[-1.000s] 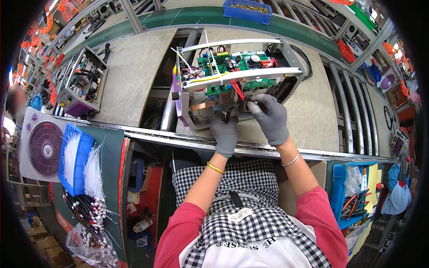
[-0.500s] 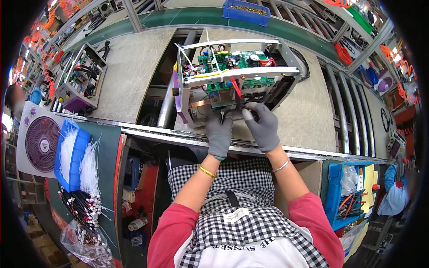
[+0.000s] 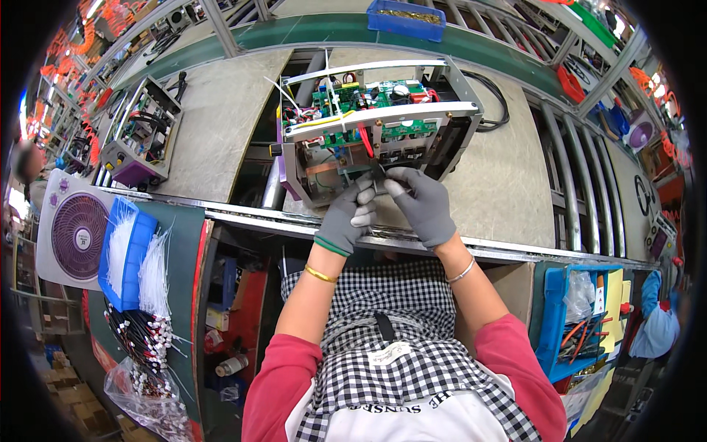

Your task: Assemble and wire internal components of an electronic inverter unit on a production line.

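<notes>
An open-framed electrical unit (image 3: 383,114) with a green circuit board, pale top rails and a purple front panel stands before me. Red wires (image 3: 366,140) come down its near side to a dark piece (image 3: 378,175) between my hands. My left hand (image 3: 347,212), in a grey glove, has its fingers curled at the left of that piece. From the right, my gloved right hand (image 3: 423,208) pinches close against it with thumb and forefinger. A thin pale strip shows at the fingertips; what each hand grips is mostly hidden.
White cable ties (image 3: 155,276) lie in and beside a blue bin (image 3: 140,254) at left, near a purple-grey fan (image 3: 77,232) and bundled wires (image 3: 143,335). A blue tool bin (image 3: 552,324) is at right. Metal rollers (image 3: 582,180) flank the board; a second unit (image 3: 143,136) stands left.
The unit has shifted slightly left and is turned a little. My left hand has rolled over, its fingers now curled toward the right hand. A white strip at the unit's left corner sticks out farther.
</notes>
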`<state>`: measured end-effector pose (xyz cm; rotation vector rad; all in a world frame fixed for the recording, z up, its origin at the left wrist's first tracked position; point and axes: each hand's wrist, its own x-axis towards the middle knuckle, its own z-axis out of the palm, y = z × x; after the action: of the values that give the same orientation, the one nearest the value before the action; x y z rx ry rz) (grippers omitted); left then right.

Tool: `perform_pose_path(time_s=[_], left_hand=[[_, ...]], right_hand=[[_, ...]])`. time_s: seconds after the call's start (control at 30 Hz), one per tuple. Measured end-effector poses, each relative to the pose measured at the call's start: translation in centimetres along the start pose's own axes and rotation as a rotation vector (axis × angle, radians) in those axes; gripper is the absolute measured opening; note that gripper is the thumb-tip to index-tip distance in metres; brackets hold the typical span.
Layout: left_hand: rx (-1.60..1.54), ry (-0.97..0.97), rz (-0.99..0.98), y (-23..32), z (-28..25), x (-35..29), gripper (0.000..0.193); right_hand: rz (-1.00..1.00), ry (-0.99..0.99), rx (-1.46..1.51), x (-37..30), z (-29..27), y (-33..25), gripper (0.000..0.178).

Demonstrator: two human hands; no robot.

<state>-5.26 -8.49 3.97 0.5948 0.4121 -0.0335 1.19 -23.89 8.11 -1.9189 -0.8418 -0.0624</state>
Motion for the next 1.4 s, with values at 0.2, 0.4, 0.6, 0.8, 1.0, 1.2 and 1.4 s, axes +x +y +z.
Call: perform_pose_path(time_s=[0.2, 0.4, 0.6, 0.8, 1.0, 1.2, 1.4], left_hand=[[-0.237, -0.261, -0.055, -1.4, -0.9, 0.6, 0.016], [-0.371, -0.189, 0.016, -2.6, -0.5, 1.4, 0.015], [-0.323, -0.168, 0.065, -3.0, -0.8, 1.6, 0.011], [-0.314, -0.181, 0.062, -3.2, -0.2, 1.3, 0.012], [0.493, 0.197, 0.244, -0.8, 1.1, -1.4, 0.026], [1.200, 0.234, 0.892, 2.5, 2.5, -1.3, 0.040], [1.371, 0.158, 0.970, 4.0, 2.4, -0.6, 0.037]], right_hand=[[0.147, -0.056, 0.135, 0.0, -0.2, -0.5, 0.020], [0.145, -0.032, 0.129, 0.1, 0.0, -0.7, 0.019], [0.125, -0.018, 0.087, 0.2, 0.3, -0.6, 0.020], [0.029, 0.027, -0.038, 0.4, 0.9, -0.3, 0.016], [-0.241, 0.071, -0.222, 0.3, 0.4, 0.0, 0.011], [-0.300, 0.044, -0.203, -0.3, 2.6, 1.1, 0.010], [-0.132, 0.071, -0.115, -0.7, 4.8, 1.8, 0.013]])
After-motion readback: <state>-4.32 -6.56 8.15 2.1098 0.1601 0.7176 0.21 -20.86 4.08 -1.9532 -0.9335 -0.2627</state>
